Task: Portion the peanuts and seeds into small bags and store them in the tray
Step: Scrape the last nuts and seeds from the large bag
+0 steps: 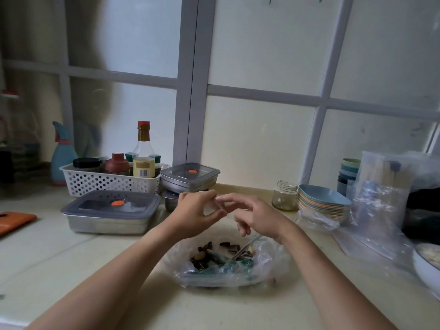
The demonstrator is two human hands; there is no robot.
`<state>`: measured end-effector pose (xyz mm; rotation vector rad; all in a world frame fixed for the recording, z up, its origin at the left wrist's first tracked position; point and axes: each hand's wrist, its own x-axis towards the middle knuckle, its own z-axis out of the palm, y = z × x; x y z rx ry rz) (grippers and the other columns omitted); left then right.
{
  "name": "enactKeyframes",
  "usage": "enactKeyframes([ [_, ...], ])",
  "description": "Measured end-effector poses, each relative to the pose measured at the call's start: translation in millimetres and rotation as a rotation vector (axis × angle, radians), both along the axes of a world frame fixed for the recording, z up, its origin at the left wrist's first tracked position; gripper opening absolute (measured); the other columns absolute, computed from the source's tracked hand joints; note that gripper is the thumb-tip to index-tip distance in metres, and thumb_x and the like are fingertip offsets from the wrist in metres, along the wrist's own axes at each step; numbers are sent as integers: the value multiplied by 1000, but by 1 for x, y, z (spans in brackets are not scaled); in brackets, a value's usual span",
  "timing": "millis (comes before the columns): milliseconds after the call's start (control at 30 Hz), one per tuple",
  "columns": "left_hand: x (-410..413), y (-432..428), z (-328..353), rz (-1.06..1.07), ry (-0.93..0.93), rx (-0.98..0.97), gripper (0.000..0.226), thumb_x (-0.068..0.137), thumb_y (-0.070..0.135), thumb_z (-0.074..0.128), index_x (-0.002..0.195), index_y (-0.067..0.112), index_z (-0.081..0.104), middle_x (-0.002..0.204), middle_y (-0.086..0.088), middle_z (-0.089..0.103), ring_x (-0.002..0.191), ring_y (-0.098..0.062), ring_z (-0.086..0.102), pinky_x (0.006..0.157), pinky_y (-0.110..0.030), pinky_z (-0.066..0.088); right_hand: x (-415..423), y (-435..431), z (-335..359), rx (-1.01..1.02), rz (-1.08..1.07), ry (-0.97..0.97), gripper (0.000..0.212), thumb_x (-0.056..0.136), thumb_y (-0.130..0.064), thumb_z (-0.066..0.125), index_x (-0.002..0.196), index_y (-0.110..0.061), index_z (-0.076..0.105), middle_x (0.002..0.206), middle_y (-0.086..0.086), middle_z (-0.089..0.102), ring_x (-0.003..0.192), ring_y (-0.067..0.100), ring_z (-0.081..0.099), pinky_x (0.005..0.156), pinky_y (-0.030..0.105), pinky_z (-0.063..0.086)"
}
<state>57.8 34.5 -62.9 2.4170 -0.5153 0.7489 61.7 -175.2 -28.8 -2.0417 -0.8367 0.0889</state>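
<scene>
A large clear plastic bag lies open on the counter near me, with dark seeds and a few peanuts inside and a metal spoon resting in it. Above it, my left hand pinches a small clear bag between thumb and fingers. My right hand touches the bag's top edge with its fingertips, the other fingers loosely curled. A lidded steel tray sits to the left.
A white basket of bottles stands at the back left. Stacked lidded steel boxes sit behind my hands. A glass jar, stacked coloured plates, stacked cups and clear bags fill the right.
</scene>
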Motion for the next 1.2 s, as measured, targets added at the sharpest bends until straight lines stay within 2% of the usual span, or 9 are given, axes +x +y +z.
enactKeyframes([
  [167, -6, 0, 1, -1, 37, -73, 24, 84, 54, 54, 94, 34, 65, 92, 23, 70, 98, 3, 62, 102, -49, 43, 21, -20, 0, 20, -466, -103, 30, 98, -12, 52, 92, -29, 76, 94, -3, 75, 76, 18, 70, 69, 34, 57],
  [267, -14, -1, 2, 12, 29, -59, 16, 85, 41, 55, 94, 32, 65, 92, 20, 69, 98, 4, 60, 105, -48, 36, 34, -43, -8, -306, -828, -72, 19, 93, -22, 54, 75, -22, 60, 85, 3, 65, 78, 26, 59, 68, 30, 43],
  [400, -23, -5, 4, 5, -6, -47, 16, 84, 38, 54, 95, 32, 64, 93, 19, 68, 100, 3, 58, 106, -43, 31, 26, -49, -13, -510, -801, 169, 51, 96, -40, 63, 132, -4, 62, 128, 17, 65, 110, 31, 62, 87, 32, 48],
  [567, -31, -5, 12, 65, 18, 29, 29, 81, 46, 46, 98, 32, 65, 102, 15, 61, 103, -6, 52, 102, -39, 31, 34, -44, -19, 109, -684, 393, 15, 91, -17, 73, 94, -2, 70, 81, 9, 61, 61, 17, 52, 56, 27, 42],
  [733, -33, -1, 13, 175, 155, 44, 34, 79, 50, 45, 100, 31, 63, 114, 8, 55, 107, -13, 51, 100, -42, 36, 20, -25, -1, 627, -268, 494, 10, 98, -11, 62, 89, -4, 63, 81, 12, 67, 63, 15, 58, 53, 23, 46],
  [867, -40, 2, 20, 221, 194, 75, 28, 81, 49, 48, 96, 27, 56, 104, 5, 55, 97, -18, 54, 88, -40, 47, -3, -13, 7, 225, -243, 393, 28, 95, -30, 69, 107, -5, 75, 89, 3, 65, 75, 14, 56, 73, 28, 49],
  [967, -46, 9, 27, 248, 197, 127, 23, 91, 41, 51, 98, 19, 57, 107, -1, 57, 99, -21, 54, 83, -38, 49, -17, -12, 14, -213, -442, 252, 27, 91, -45, 67, 98, -23, 82, 122, 2, 61, 104, 20, 58, 87, 37, 49],
  [1067, -55, 17, 38, 241, 351, 230, 28, 98, 33, 48, 101, 8, 60, 113, -8, 58, 109, -20, 48, 84, -37, 46, -30, -19, 16, -291, -539, 290, 34, 97, -48, 62, 98, -21, 83, 149, 7, 49, 128, 26, 51, 91, 32, 41],
  [1200, -63, 22, 49, 253, 545, 330, 33, 100, 36, 45, 118, 14, 62, 127, -13, 62, 113, -25, 56, 91, -37, 48, -40, -32, 12, -279, -627, 488, 39, 95, -54, 64, 91, -20, 84, 127, 6, 56, 94, 22, 59, 75, 33, 53],
])
